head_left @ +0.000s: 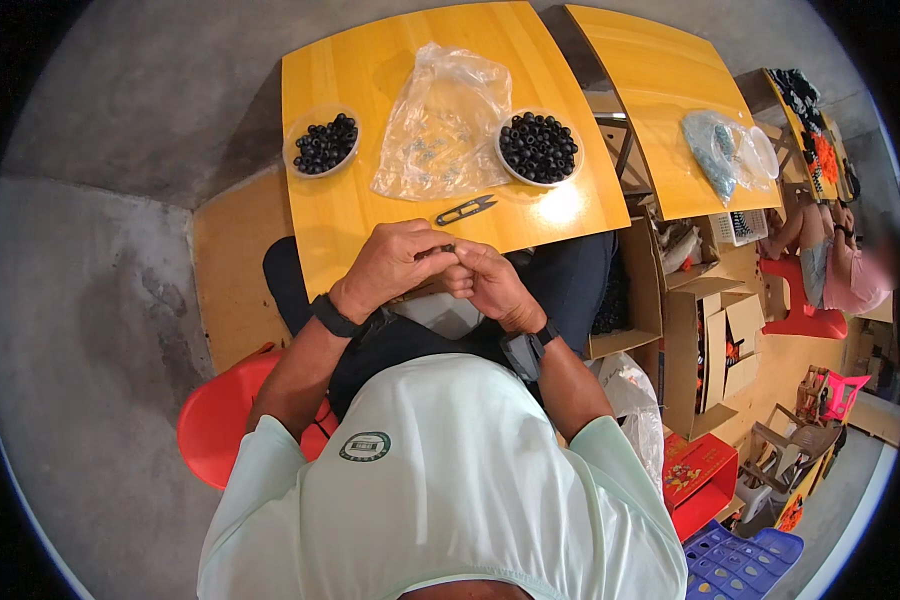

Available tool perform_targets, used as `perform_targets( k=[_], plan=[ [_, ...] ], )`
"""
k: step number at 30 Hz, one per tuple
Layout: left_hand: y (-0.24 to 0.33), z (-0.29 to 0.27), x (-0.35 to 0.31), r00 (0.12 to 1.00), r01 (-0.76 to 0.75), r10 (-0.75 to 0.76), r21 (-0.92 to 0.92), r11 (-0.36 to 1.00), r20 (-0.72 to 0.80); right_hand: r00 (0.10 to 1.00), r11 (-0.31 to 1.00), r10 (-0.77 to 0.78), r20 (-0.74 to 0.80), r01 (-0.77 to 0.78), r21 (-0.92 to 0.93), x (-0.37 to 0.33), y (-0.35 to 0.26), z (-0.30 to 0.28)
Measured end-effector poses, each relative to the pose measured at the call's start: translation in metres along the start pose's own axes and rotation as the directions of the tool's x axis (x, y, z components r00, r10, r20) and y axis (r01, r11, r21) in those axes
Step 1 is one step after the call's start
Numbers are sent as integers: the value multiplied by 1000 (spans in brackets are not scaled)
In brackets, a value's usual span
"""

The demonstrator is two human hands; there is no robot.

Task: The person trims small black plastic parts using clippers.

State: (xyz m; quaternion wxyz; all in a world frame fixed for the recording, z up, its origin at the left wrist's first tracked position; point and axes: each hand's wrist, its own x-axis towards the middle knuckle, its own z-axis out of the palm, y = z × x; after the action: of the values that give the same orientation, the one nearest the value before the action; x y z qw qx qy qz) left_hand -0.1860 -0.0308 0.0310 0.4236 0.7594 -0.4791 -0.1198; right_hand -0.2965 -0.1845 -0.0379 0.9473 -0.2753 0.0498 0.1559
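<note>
Just off the near edge of the yellow table (410, 215), my two hands meet at the fingertips. My left hand (392, 262) is closed in a pinch on a small dark piece (447, 248), too small to identify. From the other side my right hand (492, 283) pinches at the same piece, fingers curled. Thread snips (466, 209) with dark handles lie on the table just beyond. Farther back, a crumpled clear plastic bag (440, 120) lies between two round tubs: the left tub (301, 165) and right tub (538, 183) hold small black bead-like pieces with holes.
At the right, a second yellow table (660, 80) carries a clear bag of bluish-grey material (720, 160). Open cardboard boxes (715, 350) and a red box (700, 475) stand on the floor. A person in pink (855, 285) sits at the far right. A red stool (225, 425) is at my left.
</note>
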Motion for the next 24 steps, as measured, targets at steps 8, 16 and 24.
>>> perform_targets(
  k=[8, 16, 24],
  plan=[
    [4, 2, -1, 978, 207, -193, -241, 948, 79, 999, 997, -40, -10, 41, 69, -2, 3, 3],
    [8, 6, -3, 976, 220, -216, -208, 953, 41, 998, 997, -59, -31, 61, 57, -1, 3, 1],
    [4, 17, -2, 986, 122, -145, -245, 962, -81, 983, 986, -142, -115, 130, -107, 3, 3, 9]
  ],
)
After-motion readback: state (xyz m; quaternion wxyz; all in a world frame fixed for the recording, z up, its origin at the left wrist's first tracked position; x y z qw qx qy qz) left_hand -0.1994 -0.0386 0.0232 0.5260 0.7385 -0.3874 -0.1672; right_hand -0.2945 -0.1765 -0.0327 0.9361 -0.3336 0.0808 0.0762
